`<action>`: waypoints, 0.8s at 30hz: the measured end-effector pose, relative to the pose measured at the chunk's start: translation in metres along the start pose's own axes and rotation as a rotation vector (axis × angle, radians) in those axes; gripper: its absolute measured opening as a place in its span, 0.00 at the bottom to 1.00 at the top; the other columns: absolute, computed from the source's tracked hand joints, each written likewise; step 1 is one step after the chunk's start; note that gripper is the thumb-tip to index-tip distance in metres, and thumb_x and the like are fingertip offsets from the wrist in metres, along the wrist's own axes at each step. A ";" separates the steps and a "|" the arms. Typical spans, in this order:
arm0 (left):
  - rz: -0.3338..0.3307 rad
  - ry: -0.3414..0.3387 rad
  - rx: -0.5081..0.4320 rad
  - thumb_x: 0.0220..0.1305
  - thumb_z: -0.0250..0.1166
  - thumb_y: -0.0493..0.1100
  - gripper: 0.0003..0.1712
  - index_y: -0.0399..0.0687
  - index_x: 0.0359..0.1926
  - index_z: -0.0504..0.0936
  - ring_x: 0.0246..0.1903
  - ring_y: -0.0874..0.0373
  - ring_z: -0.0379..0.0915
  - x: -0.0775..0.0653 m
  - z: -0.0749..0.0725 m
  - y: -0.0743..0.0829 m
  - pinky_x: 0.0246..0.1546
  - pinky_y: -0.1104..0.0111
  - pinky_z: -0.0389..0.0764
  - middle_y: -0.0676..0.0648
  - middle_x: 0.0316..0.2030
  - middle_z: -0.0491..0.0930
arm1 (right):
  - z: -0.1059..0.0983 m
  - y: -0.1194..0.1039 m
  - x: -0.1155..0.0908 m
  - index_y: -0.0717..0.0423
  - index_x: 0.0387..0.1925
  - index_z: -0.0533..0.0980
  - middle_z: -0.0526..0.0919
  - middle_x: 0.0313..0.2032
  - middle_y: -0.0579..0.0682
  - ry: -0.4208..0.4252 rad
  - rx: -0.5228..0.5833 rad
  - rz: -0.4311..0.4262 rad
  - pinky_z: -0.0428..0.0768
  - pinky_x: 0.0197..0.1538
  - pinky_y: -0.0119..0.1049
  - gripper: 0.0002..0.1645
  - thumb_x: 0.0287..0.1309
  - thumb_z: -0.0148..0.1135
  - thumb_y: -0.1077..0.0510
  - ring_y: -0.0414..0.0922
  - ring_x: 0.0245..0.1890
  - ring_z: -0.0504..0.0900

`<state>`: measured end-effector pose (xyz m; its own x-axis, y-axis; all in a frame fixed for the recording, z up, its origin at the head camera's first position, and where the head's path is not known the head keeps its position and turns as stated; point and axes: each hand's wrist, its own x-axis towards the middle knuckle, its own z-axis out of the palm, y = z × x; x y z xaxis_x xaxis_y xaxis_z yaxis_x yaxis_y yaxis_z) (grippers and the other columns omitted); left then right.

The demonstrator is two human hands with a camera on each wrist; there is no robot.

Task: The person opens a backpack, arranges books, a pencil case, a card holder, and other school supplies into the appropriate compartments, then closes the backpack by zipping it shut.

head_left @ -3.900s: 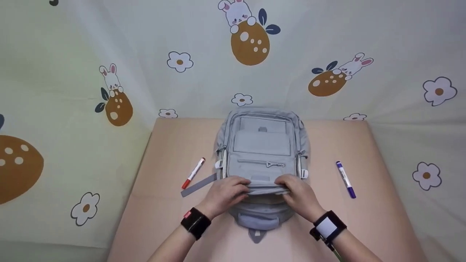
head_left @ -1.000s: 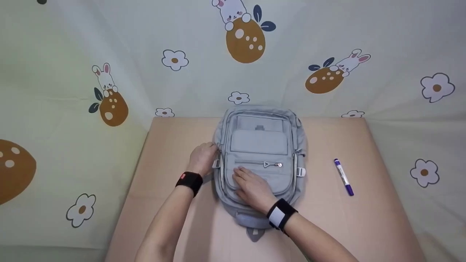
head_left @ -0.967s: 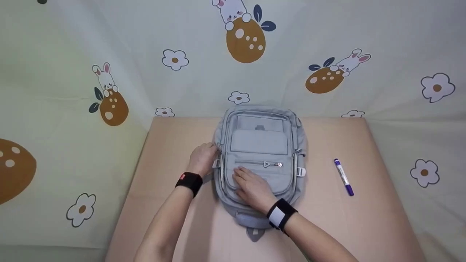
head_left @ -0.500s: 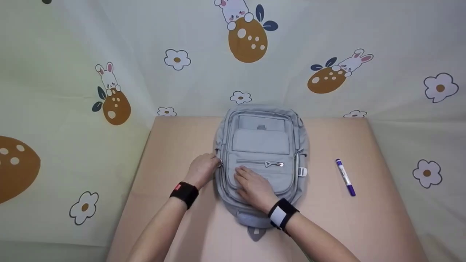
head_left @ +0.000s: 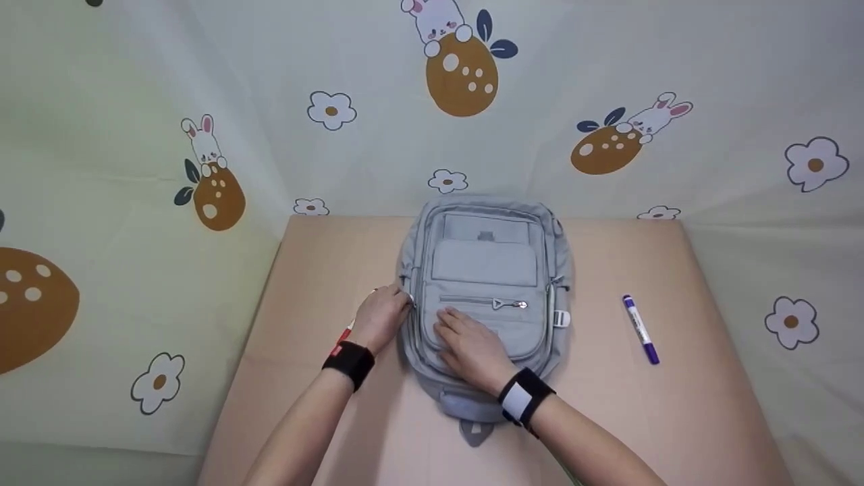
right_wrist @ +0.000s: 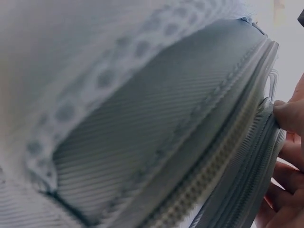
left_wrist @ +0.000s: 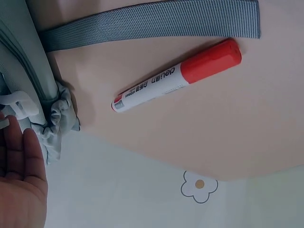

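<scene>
Cloth (head_left: 368, 54) printed with rabbits and flowers walls your table (head_left: 695, 405) from nine through twelve to three o'clock, likely hung to screen off the surroundings. Your grey backpack (head_left: 482, 263) lies front side up on the table, probably so both hands can reach its edges; the right wrist view shows a toothed zip (right_wrist: 204, 185) bordering a gaping opening. Your right hand (head_left: 472, 344) rests on the front panel toward seven o'clock, fingers straight and clamped on nothing, apparently steadying the bag. Your left hand (head_left: 380, 314) sits at the nine o'clock edge, fingers bent inward. Webbing strap (left_wrist: 156, 26) trails out on that side, with a red marker (left_wrist: 175, 78) close beside it, partly hidden by the left hand from above. Purple marker (head_left: 641, 329) lies at three o'clock, well apart from the bag. White buckle (head_left: 561, 318) marks the three o'clock edge. Smallest is a pale tab (left_wrist: 3, 123), seemingly the zip's pull, which your left fingertips appear pinched together on.
</scene>
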<state>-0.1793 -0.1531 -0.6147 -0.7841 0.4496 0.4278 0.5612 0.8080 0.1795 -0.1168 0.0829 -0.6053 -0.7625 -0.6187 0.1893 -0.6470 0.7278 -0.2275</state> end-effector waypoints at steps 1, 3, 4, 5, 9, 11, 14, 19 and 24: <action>-0.003 0.005 -0.002 0.61 0.72 0.36 0.06 0.43 0.31 0.81 0.30 0.43 0.77 0.000 0.001 0.000 0.31 0.52 0.78 0.43 0.32 0.79 | 0.000 0.000 -0.001 0.56 0.67 0.75 0.71 0.71 0.54 0.016 0.003 -0.011 0.67 0.70 0.47 0.32 0.65 0.68 0.49 0.53 0.72 0.66; -0.006 0.012 -0.006 0.61 0.72 0.37 0.06 0.43 0.31 0.81 0.30 0.43 0.77 0.000 0.002 -0.001 0.31 0.52 0.78 0.43 0.32 0.79 | 0.001 -0.001 -0.005 0.55 0.66 0.76 0.72 0.70 0.54 0.067 0.004 -0.050 0.67 0.71 0.47 0.30 0.65 0.69 0.51 0.53 0.72 0.67; -0.008 0.014 -0.010 0.61 0.72 0.36 0.07 0.42 0.31 0.81 0.30 0.43 0.77 0.000 0.002 -0.001 0.31 0.52 0.78 0.43 0.33 0.79 | 0.001 -0.001 -0.008 0.55 0.65 0.77 0.73 0.69 0.54 0.101 0.000 -0.080 0.67 0.70 0.47 0.29 0.64 0.69 0.52 0.53 0.71 0.68; -0.011 0.017 -0.015 0.61 0.73 0.36 0.07 0.42 0.31 0.81 0.30 0.43 0.78 0.000 0.002 -0.001 0.31 0.51 0.79 0.43 0.33 0.79 | 0.002 -0.002 -0.011 0.55 0.64 0.78 0.75 0.68 0.54 0.139 -0.003 -0.114 0.68 0.70 0.47 0.28 0.64 0.69 0.53 0.53 0.70 0.69; -0.025 0.014 -0.029 0.61 0.72 0.36 0.06 0.42 0.31 0.82 0.32 0.43 0.78 0.000 0.002 -0.001 0.32 0.52 0.79 0.43 0.33 0.80 | 0.004 -0.002 -0.027 0.54 0.58 0.82 0.79 0.63 0.53 0.258 -0.035 -0.245 0.71 0.67 0.46 0.21 0.63 0.69 0.57 0.52 0.67 0.73; -0.034 0.008 -0.035 0.61 0.72 0.36 0.06 0.43 0.31 0.82 0.32 0.44 0.79 -0.001 0.002 0.000 0.33 0.53 0.79 0.43 0.33 0.80 | 0.006 0.000 -0.036 0.55 0.56 0.82 0.80 0.63 0.53 0.279 -0.041 -0.275 0.72 0.67 0.46 0.21 0.62 0.69 0.58 0.53 0.67 0.74; -0.045 0.000 -0.057 0.62 0.72 0.36 0.05 0.43 0.32 0.82 0.34 0.44 0.79 -0.002 0.000 0.001 0.35 0.53 0.79 0.43 0.34 0.80 | 0.010 0.006 -0.048 0.56 0.59 0.81 0.78 0.64 0.54 0.277 -0.060 -0.262 0.71 0.67 0.47 0.24 0.60 0.68 0.59 0.54 0.67 0.73; -0.067 0.007 -0.092 0.61 0.72 0.36 0.05 0.45 0.32 0.82 0.34 0.45 0.79 -0.005 -0.001 0.003 0.34 0.53 0.79 0.45 0.33 0.80 | 0.017 0.015 -0.059 0.56 0.62 0.78 0.76 0.66 0.55 0.282 -0.069 -0.159 0.72 0.67 0.48 0.30 0.56 0.72 0.60 0.55 0.68 0.72; -0.079 0.002 -0.093 0.61 0.73 0.36 0.06 0.46 0.31 0.82 0.32 0.46 0.79 -0.007 0.000 0.003 0.32 0.54 0.79 0.47 0.32 0.79 | 0.020 0.017 -0.060 0.54 0.63 0.78 0.76 0.66 0.55 0.269 -0.058 -0.093 0.71 0.67 0.48 0.33 0.53 0.75 0.61 0.54 0.68 0.72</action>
<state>-0.1719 -0.1537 -0.6171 -0.8262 0.3852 0.4112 0.5201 0.8020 0.2937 -0.0819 0.1260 -0.6395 -0.6680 -0.5887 0.4552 -0.7076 0.6919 -0.1437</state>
